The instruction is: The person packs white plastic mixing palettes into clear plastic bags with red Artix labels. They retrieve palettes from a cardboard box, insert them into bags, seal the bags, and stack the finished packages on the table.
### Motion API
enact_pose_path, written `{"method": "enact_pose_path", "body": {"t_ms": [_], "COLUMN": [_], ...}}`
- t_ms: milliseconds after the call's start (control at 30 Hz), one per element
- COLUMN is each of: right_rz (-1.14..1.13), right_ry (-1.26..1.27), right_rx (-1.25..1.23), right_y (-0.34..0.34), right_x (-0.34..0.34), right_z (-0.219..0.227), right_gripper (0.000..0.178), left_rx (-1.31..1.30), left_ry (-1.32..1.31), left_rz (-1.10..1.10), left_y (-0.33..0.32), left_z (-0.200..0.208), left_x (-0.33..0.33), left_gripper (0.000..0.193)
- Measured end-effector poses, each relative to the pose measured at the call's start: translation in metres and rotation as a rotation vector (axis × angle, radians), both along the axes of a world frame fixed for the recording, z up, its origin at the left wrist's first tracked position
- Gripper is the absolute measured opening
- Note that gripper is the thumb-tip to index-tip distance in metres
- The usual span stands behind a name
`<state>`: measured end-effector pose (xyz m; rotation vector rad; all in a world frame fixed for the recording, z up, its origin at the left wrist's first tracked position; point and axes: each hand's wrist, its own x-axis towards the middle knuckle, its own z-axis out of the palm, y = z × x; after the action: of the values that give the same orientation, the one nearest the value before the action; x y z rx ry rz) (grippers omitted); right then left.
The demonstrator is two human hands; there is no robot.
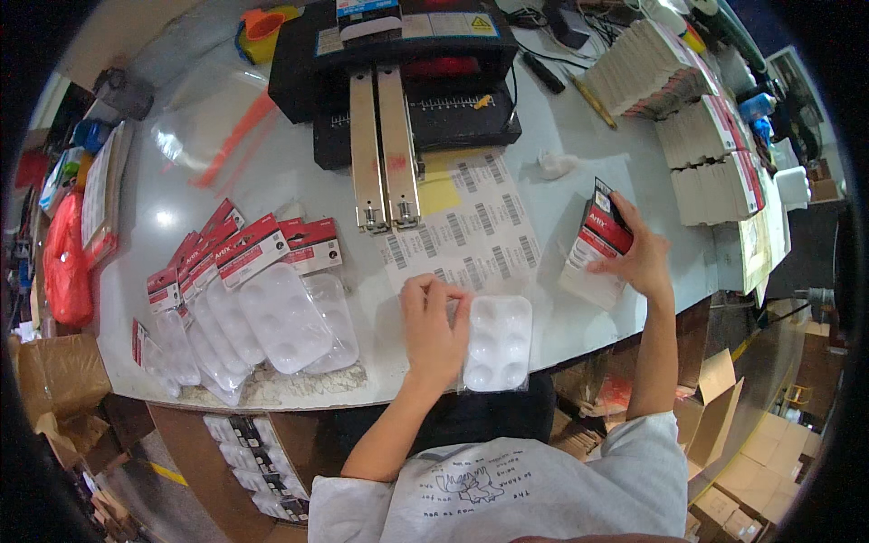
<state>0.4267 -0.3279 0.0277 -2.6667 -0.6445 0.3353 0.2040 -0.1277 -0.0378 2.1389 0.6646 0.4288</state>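
My left hand (pixel 434 330) is closed, fingertips pressed together at the lower edge of a barcode label sheet (pixel 471 242); what they hold, if anything, is hidden. Its thumb lies against the left edge of a white plastic paint palette (pixel 498 344) with round wells, in clear wrap at the table's front edge. On the right, my right hand (pixel 639 249) grips a stack of red, black and white header cards (pixel 601 231), thumb on the front and fingers behind. Several bagged palettes with red header cards (pixel 281 312) lie overlapping on the left.
A black machine (pixel 407 90) with two metal rails (pixel 385 149) reaches over the label sheet. Tall card stacks (pixel 697 136) stand at the back right. A yellow pen (pixel 594 104) and crumpled white scrap (pixel 556 164) lie nearby. Open cardboard boxes (pixel 715 407) sit below the table.
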Motion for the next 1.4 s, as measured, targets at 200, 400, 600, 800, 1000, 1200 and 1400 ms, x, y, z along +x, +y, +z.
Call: {"method": "enact_pose_path", "body": {"t_ms": [200,400,600,800,1000,1200,1400], "right_rz": [-0.030,-0.062,0.347,0.371,0.522,0.532,0.247], "right_ry": [-0.023,-0.265,0.201,0.427,0.433,0.275,0.918], "right_rx": [0.194,0.025,0.425,0.236,0.299,0.414,0.346], "right_y": [-0.002,0.025,0.076,0.127,0.131,0.132,0.120], "right_x": [0.015,0.003,-0.069,-0.085,-0.092,-0.079,-0.087], "right_z": [0.003,0.041,0.076,0.066,0.061,0.047,0.025], "right_gripper": [0.075,0.046,0.048,0.042,0.037,0.042,0.025], "left_rx": [-0.025,-0.382,-0.982,-1.007,-0.731,-0.591,-0.620], "left_ry": [0.014,-0.178,-0.248,-0.267,-0.152,-0.221,-0.256], "left_rz": [-0.006,-0.011,-0.004,0.037,0.094,0.189,0.423], "left_y": [0.009,0.005,0.020,0.027,0.031,0.036,0.051], "left_z": [0.018,0.020,0.055,0.071,0.064,0.067,0.053], "left_x": [0.005,0.009,-0.017,-0.030,-0.034,-0.039,-0.039], "left_gripper": [0.017,0.015,0.015,0.016,0.017,0.020,0.021]}}
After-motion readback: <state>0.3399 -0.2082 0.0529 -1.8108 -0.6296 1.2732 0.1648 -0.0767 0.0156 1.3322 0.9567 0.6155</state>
